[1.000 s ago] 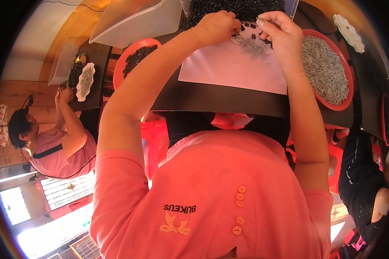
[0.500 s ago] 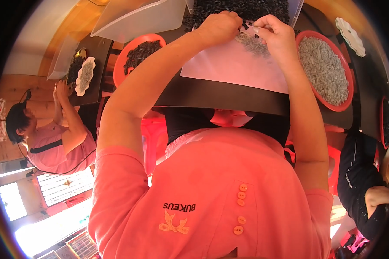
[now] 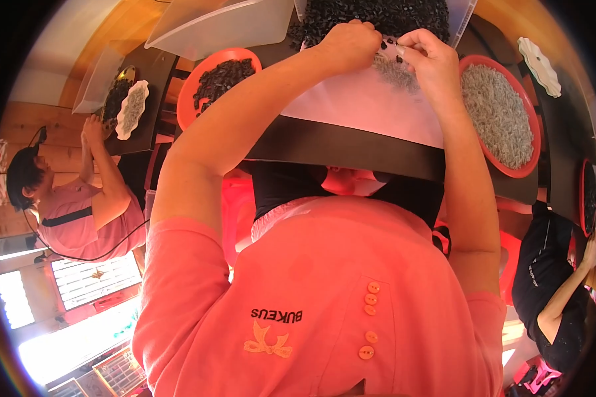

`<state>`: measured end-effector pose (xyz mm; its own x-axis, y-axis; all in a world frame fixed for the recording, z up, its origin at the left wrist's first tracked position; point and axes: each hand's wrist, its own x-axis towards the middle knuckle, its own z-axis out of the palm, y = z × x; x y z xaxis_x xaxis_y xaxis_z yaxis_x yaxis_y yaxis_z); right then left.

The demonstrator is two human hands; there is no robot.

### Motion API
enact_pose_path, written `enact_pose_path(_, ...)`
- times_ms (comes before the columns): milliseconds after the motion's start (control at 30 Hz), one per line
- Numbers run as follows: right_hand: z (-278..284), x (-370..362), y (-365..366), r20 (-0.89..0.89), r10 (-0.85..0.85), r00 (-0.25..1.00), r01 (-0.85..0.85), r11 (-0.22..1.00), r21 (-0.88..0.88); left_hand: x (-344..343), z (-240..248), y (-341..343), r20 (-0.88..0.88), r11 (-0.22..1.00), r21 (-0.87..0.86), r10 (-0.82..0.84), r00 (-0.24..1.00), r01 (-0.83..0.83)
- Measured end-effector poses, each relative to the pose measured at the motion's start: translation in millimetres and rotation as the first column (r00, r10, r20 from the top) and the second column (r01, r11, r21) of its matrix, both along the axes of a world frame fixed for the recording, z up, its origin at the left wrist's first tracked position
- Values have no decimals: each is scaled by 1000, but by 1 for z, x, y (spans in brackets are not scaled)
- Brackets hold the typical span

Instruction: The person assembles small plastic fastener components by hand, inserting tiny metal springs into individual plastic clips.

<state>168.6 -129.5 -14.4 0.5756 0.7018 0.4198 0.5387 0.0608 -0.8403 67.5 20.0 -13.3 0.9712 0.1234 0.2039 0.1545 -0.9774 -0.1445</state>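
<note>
Since a second ago, your right hand (image 3: 437, 69) has closed toward your left hand (image 3: 352, 47). On your smooth pale sheet (image 3: 351, 99), slender clear pieces (image 3: 396, 71) lie heaped by your fingertips, long axes in mixed directions. Right thumb and forefinger nearly meet; I cannot tell whether either hand grips anything. Rounded red trays flank you: left tray (image 3: 186, 92), black pieces; right tray (image 3: 538, 129), clear. Beyond, a translucent bin (image 3: 463, 23) holds small black parts (image 3: 377, 16).
</note>
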Motion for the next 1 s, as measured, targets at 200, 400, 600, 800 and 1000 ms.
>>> enact_pose_path(200,2,-1,-1,19,-10,1000,10,1000,21,-3,-5,8,125,994,-106,4,992,10)
enact_pose_path(400,1,-1,-1,-6,-7,1000,7,1000,11,-4,-9,9,158,998,-32,-47,986,52)
enact_pose_path(600,2,0,-2,31,-10,999,10,1000,11,1,-16,19,199,986,51,-168,965,161)
enact_pose_path(800,2,3,-3,-19,-5,1000,5,999,35,2,-19,9,245,997,7,-81,966,82)
enact_pose_path(1000,1,4,-4,-56,-9,998,11,1000,29,-9,2,-4,344,735,-664,137,929,138)
